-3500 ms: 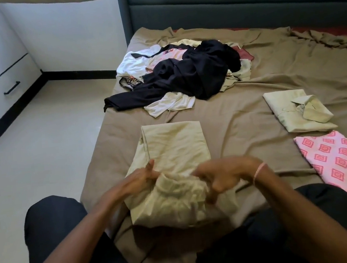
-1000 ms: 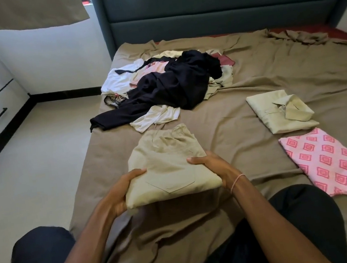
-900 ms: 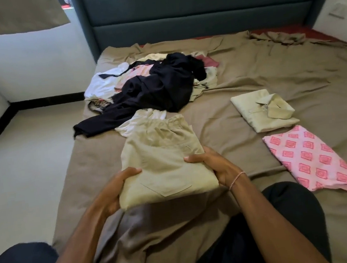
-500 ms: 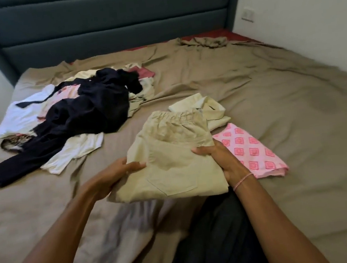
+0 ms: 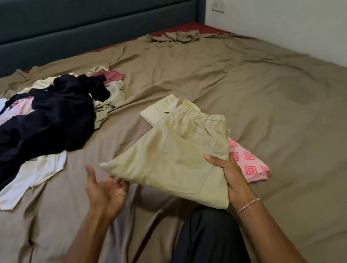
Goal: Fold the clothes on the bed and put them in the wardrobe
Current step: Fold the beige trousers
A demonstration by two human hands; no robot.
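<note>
Above the brown-sheeted bed [image 5: 272,98], the right hand [image 5: 234,176] grips the folded beige trousers [image 5: 171,159] over a folded pink diamond-print cloth [image 5: 250,162]; the left hand [image 5: 105,188], fingers relaxed and empty, hovers just beside their corner.

No text, label, brand, number or sign can be read here, neither on the folded beige trousers [image 5: 172,164], nor the pink patterned cloth [image 5: 250,163], nor the wall switch plate [image 5: 218,5].
</note>
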